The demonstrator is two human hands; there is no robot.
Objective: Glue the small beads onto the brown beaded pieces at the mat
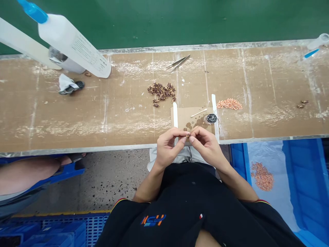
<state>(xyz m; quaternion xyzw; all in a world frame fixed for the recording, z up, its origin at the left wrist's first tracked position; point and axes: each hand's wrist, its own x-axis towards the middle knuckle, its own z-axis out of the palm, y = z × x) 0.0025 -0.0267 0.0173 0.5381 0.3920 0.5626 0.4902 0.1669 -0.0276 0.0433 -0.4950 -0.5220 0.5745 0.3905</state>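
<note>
My left hand and my right hand meet at the near edge of the cardboard-covered bench, fingertips pinched together on one small brown part. Just beyond them lies a taped-down cardboard pad with a cotton swab, brown smears and a small dark round cap. A pile of dark brown parts sits farther back. To the right is a pile of small copper-coloured parts.
Metal tweezers lie near the far edge. A white bottle with a blue cap leans at the back left, beside a crumpled white scrap. A blue bin at lower right holds more copper parts. Another person's leg is at left.
</note>
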